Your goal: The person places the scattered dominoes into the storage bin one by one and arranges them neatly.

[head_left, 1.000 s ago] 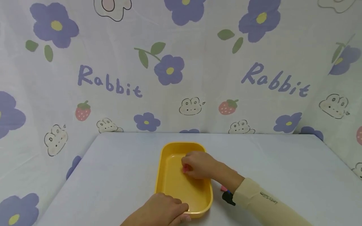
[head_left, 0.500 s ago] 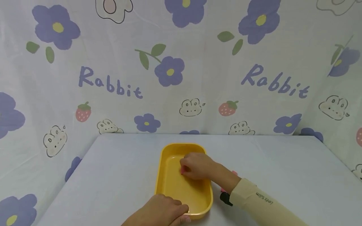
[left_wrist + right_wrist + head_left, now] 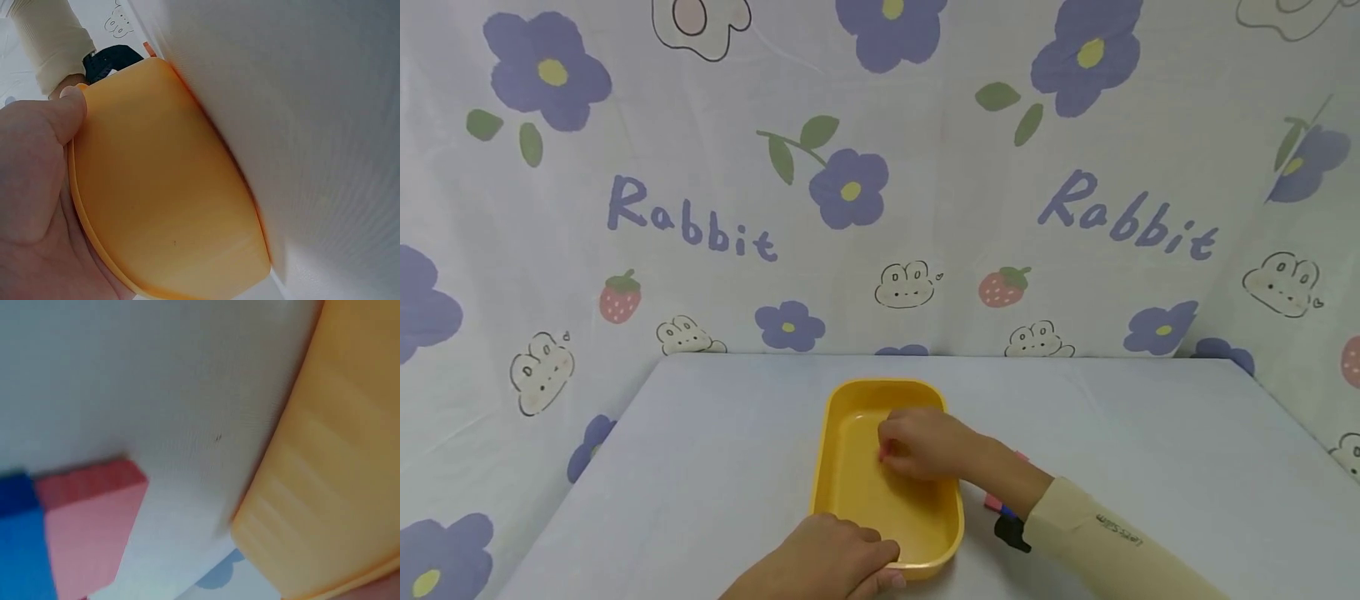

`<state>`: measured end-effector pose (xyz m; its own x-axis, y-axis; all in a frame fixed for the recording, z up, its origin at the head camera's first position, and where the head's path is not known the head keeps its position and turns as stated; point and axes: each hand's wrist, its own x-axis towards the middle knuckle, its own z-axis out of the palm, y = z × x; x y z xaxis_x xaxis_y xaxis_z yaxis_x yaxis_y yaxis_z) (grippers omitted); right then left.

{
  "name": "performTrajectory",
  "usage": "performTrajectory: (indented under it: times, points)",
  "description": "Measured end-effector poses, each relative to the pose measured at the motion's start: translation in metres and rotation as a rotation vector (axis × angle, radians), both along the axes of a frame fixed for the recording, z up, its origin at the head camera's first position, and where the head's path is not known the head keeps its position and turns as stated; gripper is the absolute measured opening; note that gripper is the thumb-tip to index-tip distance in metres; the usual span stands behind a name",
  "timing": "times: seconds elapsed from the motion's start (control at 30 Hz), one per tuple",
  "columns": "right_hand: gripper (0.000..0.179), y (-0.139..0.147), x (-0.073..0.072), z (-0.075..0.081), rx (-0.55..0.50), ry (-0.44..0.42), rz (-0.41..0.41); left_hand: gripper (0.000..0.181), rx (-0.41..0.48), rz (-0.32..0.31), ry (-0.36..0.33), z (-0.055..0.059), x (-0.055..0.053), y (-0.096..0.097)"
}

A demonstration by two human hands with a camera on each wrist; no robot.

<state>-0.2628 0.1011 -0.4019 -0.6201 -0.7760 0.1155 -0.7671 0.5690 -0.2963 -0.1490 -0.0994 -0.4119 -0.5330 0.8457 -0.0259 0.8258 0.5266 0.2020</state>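
Small red piece (image 3: 883, 454): inside yellow tray (image 3: 853, 492), mostly hidden by fingers; contact with tray floor cannot be told. Probably light, stiff, not fragile; best pinched by opposite sides. Right hand (image 3: 927, 445): fingers curled, pinching piece, forearm crossing tray's right wall. Tray likely light, rigid plastic, smooth, prone to slide; rim best hold. Left hand (image 3: 829, 552): grips near rim, thumb outside. Right of tray, on tabletop (image 3: 715, 467): pink block (image 3: 90, 531) touching blue block (image 3: 22, 556).
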Motion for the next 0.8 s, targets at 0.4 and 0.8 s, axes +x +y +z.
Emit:
performTrajectory:
  times: [0.4,0.8]
  points:
    - [0.005,0.0032,0.0035,0.0030,0.051,-0.051,0.055,0.035,0.024,-0.018,0.028,-0.0016,0.0001,0.0009]
    - [0.006,-0.0026,0.0008,0.0043,0.056,-0.104,0.088,0.036,0.015,0.001,-0.029,0.0018,0.0012,0.0013]
